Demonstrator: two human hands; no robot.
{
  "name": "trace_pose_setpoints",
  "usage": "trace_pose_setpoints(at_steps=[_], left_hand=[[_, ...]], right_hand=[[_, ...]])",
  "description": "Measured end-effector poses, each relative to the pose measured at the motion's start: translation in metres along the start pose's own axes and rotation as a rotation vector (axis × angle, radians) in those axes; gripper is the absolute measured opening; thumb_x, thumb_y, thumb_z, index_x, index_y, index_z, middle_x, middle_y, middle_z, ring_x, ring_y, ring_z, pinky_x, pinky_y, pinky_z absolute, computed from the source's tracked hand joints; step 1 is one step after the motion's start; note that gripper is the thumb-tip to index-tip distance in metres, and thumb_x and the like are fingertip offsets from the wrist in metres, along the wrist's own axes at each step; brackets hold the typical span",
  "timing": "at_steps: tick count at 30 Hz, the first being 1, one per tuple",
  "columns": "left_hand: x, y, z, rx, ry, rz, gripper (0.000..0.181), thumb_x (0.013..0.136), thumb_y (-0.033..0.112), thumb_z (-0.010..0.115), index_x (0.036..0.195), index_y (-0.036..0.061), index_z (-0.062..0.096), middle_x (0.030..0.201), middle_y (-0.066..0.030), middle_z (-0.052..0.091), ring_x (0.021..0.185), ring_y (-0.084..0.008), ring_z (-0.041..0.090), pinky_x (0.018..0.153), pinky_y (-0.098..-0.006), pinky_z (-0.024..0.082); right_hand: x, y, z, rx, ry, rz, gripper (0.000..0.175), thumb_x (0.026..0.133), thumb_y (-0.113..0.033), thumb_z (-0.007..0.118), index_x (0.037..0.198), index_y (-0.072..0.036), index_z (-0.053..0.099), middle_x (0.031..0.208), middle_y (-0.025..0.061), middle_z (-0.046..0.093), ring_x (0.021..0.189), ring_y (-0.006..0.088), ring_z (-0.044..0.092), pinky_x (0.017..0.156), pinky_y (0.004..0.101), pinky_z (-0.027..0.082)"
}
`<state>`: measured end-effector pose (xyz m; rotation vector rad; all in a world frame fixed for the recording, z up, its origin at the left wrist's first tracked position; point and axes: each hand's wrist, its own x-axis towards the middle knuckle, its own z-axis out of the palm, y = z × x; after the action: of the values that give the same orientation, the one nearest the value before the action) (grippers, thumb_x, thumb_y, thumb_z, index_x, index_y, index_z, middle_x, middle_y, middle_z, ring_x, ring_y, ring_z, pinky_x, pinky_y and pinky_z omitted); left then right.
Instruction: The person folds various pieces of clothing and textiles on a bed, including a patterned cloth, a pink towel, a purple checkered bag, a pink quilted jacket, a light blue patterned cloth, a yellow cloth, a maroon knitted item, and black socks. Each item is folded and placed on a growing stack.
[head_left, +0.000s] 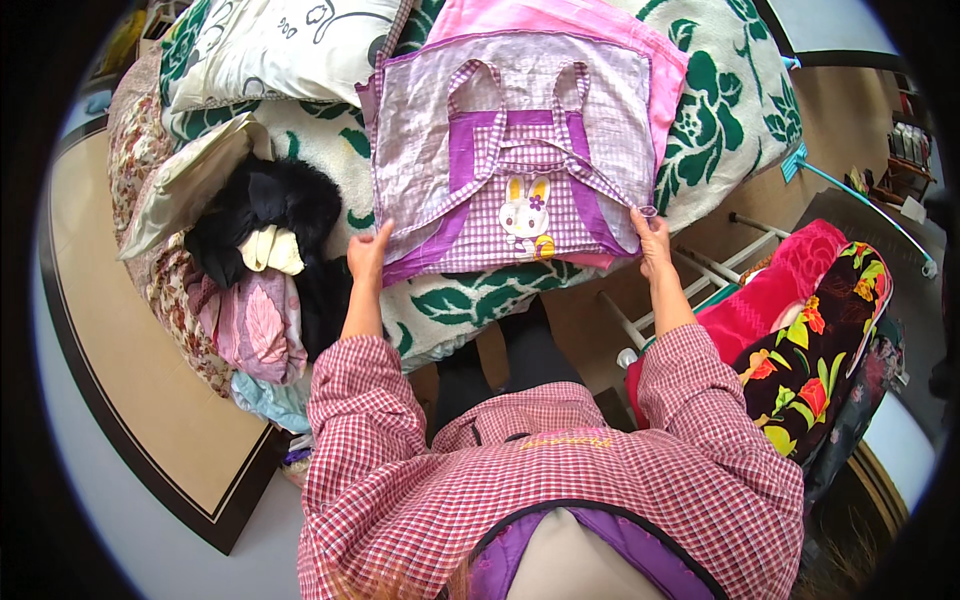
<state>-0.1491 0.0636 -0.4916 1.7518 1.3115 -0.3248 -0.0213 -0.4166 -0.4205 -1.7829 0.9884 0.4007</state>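
Observation:
A purple-and-white gingham apron with a rabbit picture lies spread over a pink cloth on a white blanket with green leaves. My left hand holds the apron's lower left corner, thumb raised along the edge. At the lower right corner, my right hand pinches the edge between thumb and fingers. The apron's checked straps lie across its front, and its lower edge is near the blanket's near edge.
A white printed pillow lies at the upper left. Below it are a black furry garment and a folded pink towel. At the right, a white metal rack stands beside a red blanket and a dark floral cloth.

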Motion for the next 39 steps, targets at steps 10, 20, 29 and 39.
trace_pose_setpoints(at_steps=[10, 20, 29, 39], left_hand=[[-0.046, -0.026, -0.039, -0.875, -0.465, -0.601, 0.032, 0.077, 0.021, 0.077, 0.102, 0.0088, 0.062, 0.089, -0.0046, 0.067, 0.080, -0.0225, 0.062, 0.078, -0.0425, 0.051], [-0.065, -0.033, -0.075, -0.700, -0.495, -0.505, 0.014, 0.076, 0.003, 0.070, 0.086, 0.0063, 0.061, 0.076, -0.0069, 0.063, 0.071, -0.0248, 0.063, 0.075, -0.0440, 0.051], [-0.122, -0.067, -0.099, -0.673, -0.556, -0.855, 0.011, 0.071, 0.004, 0.065, 0.080, 0.0050, 0.059, 0.083, -0.0113, 0.062, 0.081, -0.0300, 0.059, 0.083, -0.0483, 0.049], [-0.039, 0.034, -0.090, -1.100, -0.657, -0.571, 0.014, 0.073, 0.008, 0.055, 0.086, 0.0048, 0.061, 0.078, -0.0098, 0.063, 0.072, -0.0287, 0.060, 0.073, -0.0459, 0.054]], right_hand=[[-0.011, 0.012, -0.021, 0.702, -0.258, 0.305, 0.042, 0.077, -0.003, 0.073, 0.115, -0.002, 0.056, 0.107, 0.0103, 0.064, 0.099, 0.0275, 0.062, 0.088, 0.0468, 0.051], [-0.044, -0.012, -0.069, 0.526, -0.179, 0.233, 0.020, 0.079, -0.004, 0.069, 0.097, -0.010, 0.061, 0.086, 0.0006, 0.065, 0.069, 0.0130, 0.059, 0.051, 0.0248, 0.044], [-0.072, 0.000, -0.117, 0.371, -0.083, 0.438, 0.016, 0.078, -0.003, 0.071, 0.085, -0.008, 0.058, 0.070, -0.0008, 0.055, 0.054, 0.0094, 0.047, 0.040, 0.0205, 0.035], [-0.003, -0.116, -0.074, 0.505, -0.346, 0.328, 0.005, 0.085, -0.002, 0.062, 0.085, -0.002, 0.057, 0.071, 0.0059, 0.060, 0.052, 0.0130, 0.056, 0.044, 0.0215, 0.050]])
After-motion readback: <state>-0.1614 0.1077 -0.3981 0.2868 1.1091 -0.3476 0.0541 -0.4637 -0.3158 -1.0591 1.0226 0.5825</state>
